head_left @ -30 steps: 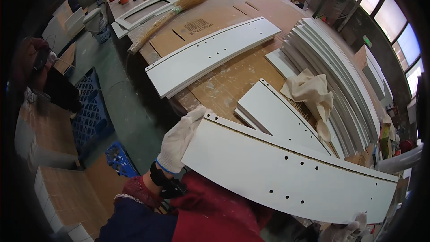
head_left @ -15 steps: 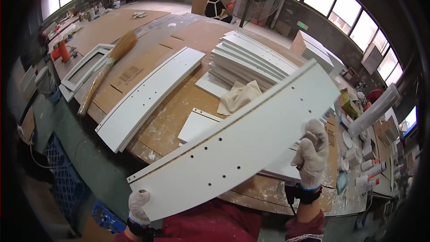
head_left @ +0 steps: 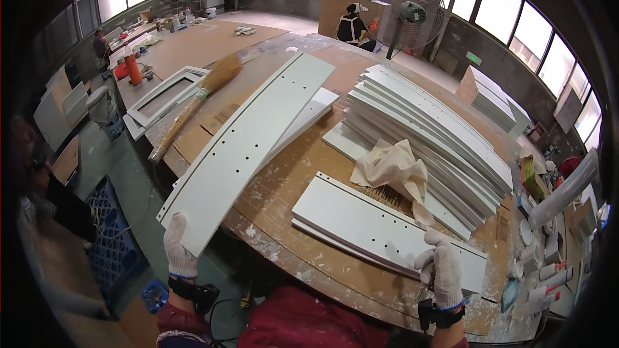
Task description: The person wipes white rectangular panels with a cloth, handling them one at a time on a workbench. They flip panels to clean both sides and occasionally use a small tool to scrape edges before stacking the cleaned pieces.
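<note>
My left hand (head_left: 178,249), in a white glove, grips the near end of a long curved white panel (head_left: 251,142) with small drilled holes. The panel lies slanted across the workbench (head_left: 303,264), its far end resting on a second white panel (head_left: 314,111). My right hand (head_left: 438,270), also gloved, hovers with loosely bent fingers over the near edge of two flat white panels (head_left: 374,225) and holds nothing.
A beige cloth (head_left: 393,167) lies beside a tall stack of curved white panels (head_left: 432,122). A broom (head_left: 193,103) and a white frame (head_left: 161,93) lie at the left. A blue crate (head_left: 113,232) stands on the floor. Another person (head_left: 353,22) crouches by a fan (head_left: 412,13). Several cans (head_left: 548,264) crowd the right edge.
The long panel has swung from in front of me to the left and now rests on the bench. My right hand has let go of it; my left hand still holds its end.
</note>
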The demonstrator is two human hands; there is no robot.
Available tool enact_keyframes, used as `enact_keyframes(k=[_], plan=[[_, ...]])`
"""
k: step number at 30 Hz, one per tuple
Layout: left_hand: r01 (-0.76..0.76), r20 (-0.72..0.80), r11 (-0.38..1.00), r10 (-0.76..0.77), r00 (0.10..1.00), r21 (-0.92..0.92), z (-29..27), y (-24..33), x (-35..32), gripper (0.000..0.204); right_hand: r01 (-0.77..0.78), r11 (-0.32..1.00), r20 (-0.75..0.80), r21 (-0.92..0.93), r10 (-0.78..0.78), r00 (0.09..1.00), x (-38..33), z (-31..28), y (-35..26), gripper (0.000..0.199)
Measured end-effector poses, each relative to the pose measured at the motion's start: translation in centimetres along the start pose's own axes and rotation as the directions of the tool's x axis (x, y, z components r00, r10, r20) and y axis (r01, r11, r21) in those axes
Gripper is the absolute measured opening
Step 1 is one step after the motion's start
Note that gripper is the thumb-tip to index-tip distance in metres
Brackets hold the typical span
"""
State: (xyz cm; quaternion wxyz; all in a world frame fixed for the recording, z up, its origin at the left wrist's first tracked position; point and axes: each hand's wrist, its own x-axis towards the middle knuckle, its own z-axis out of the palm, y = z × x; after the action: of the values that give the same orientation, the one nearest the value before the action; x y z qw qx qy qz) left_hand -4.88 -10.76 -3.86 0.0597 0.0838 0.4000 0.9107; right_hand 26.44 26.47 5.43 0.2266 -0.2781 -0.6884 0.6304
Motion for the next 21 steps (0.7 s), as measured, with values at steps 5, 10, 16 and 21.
enact_keyframes(k=[5, 10, 16, 21], plan=[[0.054, -0.009, 0.998, -0.053, 0.999, 0.029, 0.2, -0.4, 4.1, 0.040, -0.120, 0.991, -0.034, -0.052, 0.119, 0.992, -1.0, -0.6, -0.2, 0.038], [0.219, -0.039, 0.972, -0.216, 0.976, 0.081, 0.0, 1.3, 6.0, 0.041, -0.205, 0.956, -0.074, -0.210, 0.194, 0.978, -2.1, -1.0, -0.3, 0.031], [0.301, -0.011, 0.942, -0.303, 0.953, 0.147, 0.8, 2.0, 6.7, 0.041, -0.201, 0.945, -0.078, -0.256, 0.188, 0.979, -2.2, -1.9, 0.5, 0.023], [0.448, -0.003, 0.864, -0.460, 0.888, 0.229, -0.3, 3.4, 8.8, 0.042, -0.181, 0.959, -0.082, -0.219, 0.167, 0.983, -2.2, -2.0, 0.8, 0.029]])
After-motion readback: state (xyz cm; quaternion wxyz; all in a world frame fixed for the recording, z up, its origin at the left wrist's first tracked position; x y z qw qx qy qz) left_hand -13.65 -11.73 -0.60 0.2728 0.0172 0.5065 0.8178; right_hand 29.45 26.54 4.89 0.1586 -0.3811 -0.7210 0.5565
